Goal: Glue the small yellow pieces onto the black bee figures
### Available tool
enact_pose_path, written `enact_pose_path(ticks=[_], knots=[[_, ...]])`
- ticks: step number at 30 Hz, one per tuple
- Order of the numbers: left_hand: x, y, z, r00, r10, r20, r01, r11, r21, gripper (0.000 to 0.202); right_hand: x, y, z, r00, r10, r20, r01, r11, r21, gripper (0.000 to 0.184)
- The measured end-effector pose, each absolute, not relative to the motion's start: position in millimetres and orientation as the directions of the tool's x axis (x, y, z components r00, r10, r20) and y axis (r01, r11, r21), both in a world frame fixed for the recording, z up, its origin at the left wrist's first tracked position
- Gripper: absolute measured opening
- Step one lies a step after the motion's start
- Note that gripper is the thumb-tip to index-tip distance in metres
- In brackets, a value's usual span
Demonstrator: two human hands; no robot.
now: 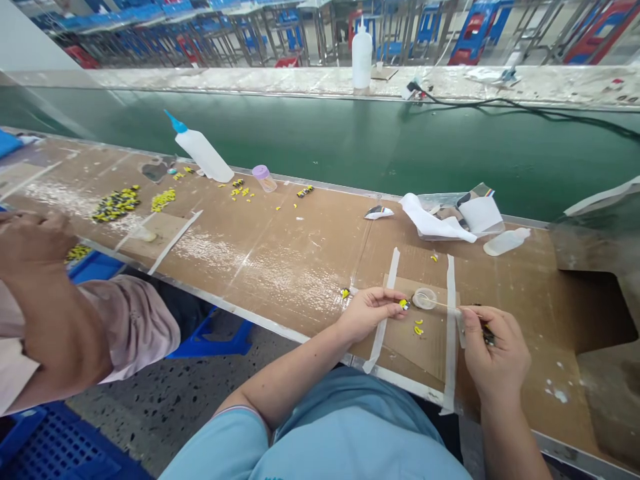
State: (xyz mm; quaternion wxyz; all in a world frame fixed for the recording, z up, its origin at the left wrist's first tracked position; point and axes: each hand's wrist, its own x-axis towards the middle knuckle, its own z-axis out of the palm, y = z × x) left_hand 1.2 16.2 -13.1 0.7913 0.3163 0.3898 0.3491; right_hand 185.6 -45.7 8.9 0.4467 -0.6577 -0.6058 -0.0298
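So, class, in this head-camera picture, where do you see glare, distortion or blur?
In the head view, the wide lens tilts the far table legs, soft glare lies across the green belt, and the left hand and right hand look fairly sharp.

- Your left hand (373, 313) pinches a yellow-and-black piece (404, 304); your right hand (495, 350) grips a dark item (487, 333). Short gap between them.
- In that gap: small clear dish (425, 298), loose yellow pieces (418, 327) just below it.
- Tape strips (450, 333) lie flat, no barrier to your hands.
- Ahead: open brown board (320, 267), then crumpled white paper (435, 220) and a fallen squeeze bottle (507, 241).
- Leftward along the bench: open run, then a purple-lidded jar (264, 178) and a blue-capped bottle (203, 150).
- Far left: a co-worker's arm (65, 327) blocks the way.
- Past your right hand: the bench has a cutout (600, 313).
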Motion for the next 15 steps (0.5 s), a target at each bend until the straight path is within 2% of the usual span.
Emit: enact_pose_path(ticks=[3, 7, 15], knots=[[1.2, 16.0, -13.4, 0.461, 0.795, -0.395, -0.3, 0.558, 0.773, 0.046, 181.3, -48.5, 14.1, 0.223, 0.781, 0.584, 0.799, 0.196, -0.568, 0.017], [1.6, 15.5, -12.2, 0.452, 0.792, -0.411, -0.307, 0.571, 0.762, 0.045, 176.8, -48.0, 16.4, 0.137, 0.789, 0.599, 0.803, 0.265, -0.533, 0.014], [1.2, 15.4, -11.4, 0.442, 0.795, -0.416, -0.281, 0.563, 0.777, 0.046, 176.1, -46.3, 11.2, 0.08, 0.788, 0.611, 0.826, 0.291, -0.483, 0.016]])
